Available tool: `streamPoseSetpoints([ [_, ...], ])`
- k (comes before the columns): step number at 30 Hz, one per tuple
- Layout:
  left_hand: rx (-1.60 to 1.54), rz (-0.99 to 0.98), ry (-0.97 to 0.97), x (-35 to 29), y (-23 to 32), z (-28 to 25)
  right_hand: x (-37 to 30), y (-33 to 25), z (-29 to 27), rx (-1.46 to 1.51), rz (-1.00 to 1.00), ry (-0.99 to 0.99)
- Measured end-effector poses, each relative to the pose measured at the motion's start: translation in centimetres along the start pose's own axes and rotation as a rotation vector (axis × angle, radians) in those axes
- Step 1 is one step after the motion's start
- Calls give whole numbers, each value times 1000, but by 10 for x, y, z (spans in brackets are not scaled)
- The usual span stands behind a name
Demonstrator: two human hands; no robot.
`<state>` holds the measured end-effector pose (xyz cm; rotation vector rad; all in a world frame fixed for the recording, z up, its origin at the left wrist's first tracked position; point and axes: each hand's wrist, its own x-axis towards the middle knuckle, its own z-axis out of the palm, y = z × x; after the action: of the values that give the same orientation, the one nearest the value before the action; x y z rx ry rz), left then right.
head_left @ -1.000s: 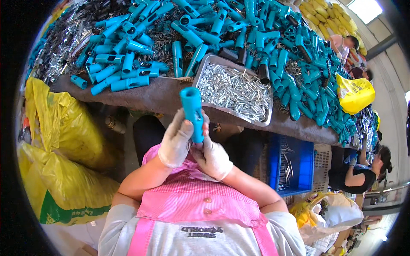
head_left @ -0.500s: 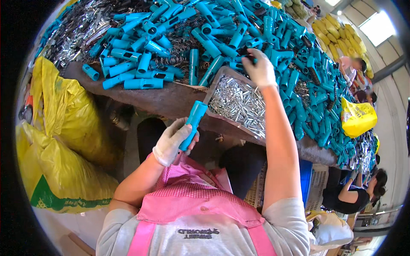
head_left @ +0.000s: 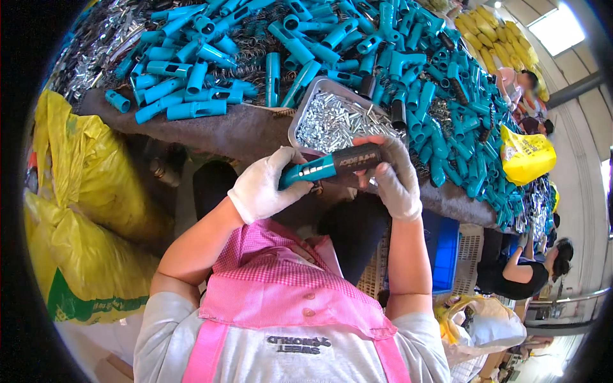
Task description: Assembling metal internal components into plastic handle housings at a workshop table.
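Note:
In front of my chest my gloved left hand (head_left: 268,186) wraps round a teal plastic tube (head_left: 317,170) with a slot in its side. My gloved right hand (head_left: 394,177) grips a black sleeve (head_left: 357,157) that meets the tube's right end, so the two lie in one line. How far one sits inside the other I cannot tell. Just beyond my hands is a grey tray (head_left: 295,131) filled with small silvery pins (head_left: 335,118). A heap of similar teal tubes (head_left: 207,70) covers the table behind it.
Yellow sacks (head_left: 96,223) stand at my left below the table edge (head_left: 191,131). Silvery metal parts (head_left: 115,35) lie at the far left. A yellow bag (head_left: 527,155) rests on the right side. A blue crate (head_left: 445,255) is under the table, and a co-worker (head_left: 527,271) sits at the right.
My right hand has come back from the heap beyond the tray and now holds a black sleeve at the teal tube. My left hand has turned the tube from upright to nearly level.

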<state>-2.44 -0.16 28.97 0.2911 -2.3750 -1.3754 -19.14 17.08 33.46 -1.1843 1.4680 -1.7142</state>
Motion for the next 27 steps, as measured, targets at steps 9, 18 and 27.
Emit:
streamPoseSetpoints([
  [9, 332, 160, -4, -9, -6, 10, -16, 34, 38, -274, 184, 23],
  [18, 9, -30, 126, -2, -22, 12, 82, 22, -34, -853, -131, 135],
  [27, -70, -101, 232, 17, -35, 3, 196, 69, -66, -1590, -54, -53],
])
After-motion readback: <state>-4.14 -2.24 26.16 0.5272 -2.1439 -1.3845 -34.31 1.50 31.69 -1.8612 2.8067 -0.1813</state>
